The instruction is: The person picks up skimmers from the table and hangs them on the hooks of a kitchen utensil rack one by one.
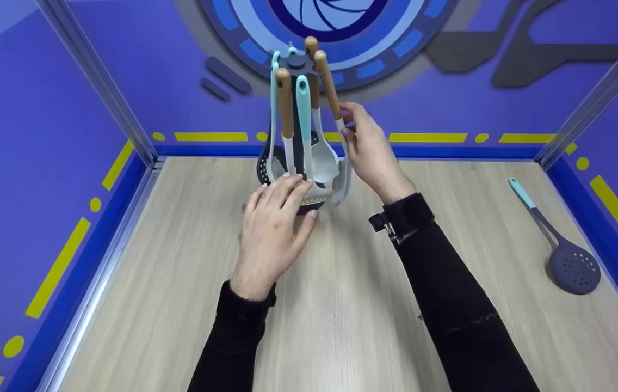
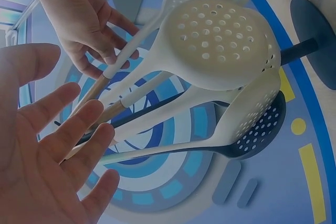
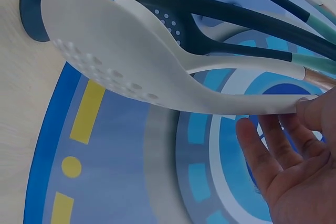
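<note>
A utensil stand (image 1: 296, 63) carries several hanging kitchen utensils with wooden or mint handles. My right hand (image 1: 372, 155) is at its right side. It pinches the neck of a white skimmer (image 3: 121, 59) with a wooden handle (image 1: 328, 84) between thumb and fingers. This skimmer's handle top is at the stand's head; whether it hangs on a hook I cannot tell. In front of the stand, my left hand (image 1: 272, 228) has its fingers extended and holds nothing. The left wrist view shows it spread near another white perforated skimmer (image 2: 212, 43), apart from it.
On the right of the wooden table (image 1: 178, 283) lies a dark skimmer (image 1: 575, 269) with a mint handle. Blue patterned panels (image 1: 505, 114) with metal corner posts (image 1: 603, 81) enclose the back and sides. The stand's round dark base (image 2: 315, 43) rests near the back panel.
</note>
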Motion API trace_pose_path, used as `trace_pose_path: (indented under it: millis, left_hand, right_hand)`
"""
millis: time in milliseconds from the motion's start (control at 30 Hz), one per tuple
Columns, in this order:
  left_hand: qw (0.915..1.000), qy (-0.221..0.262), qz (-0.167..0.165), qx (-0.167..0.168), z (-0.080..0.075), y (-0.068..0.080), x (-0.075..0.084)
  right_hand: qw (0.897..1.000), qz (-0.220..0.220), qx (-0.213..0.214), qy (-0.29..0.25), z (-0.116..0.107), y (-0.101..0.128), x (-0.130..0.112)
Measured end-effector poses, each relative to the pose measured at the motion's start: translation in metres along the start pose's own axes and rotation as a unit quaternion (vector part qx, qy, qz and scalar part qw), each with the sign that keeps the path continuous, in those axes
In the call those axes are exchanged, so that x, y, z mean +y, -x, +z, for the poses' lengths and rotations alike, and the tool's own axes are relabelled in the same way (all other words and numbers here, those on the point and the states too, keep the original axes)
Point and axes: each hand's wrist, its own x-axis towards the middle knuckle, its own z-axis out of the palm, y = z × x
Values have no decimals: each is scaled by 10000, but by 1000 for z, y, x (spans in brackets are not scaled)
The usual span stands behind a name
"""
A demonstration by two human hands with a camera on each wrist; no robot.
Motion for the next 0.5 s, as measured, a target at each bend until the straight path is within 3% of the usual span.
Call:
trace_pose_path:
  millis: [500]
  left_hand:
    - [10000, 32, 90, 12, 6, 0, 3]
  right_hand:
    - [9998, 121, 32, 128, -19, 13, 15]
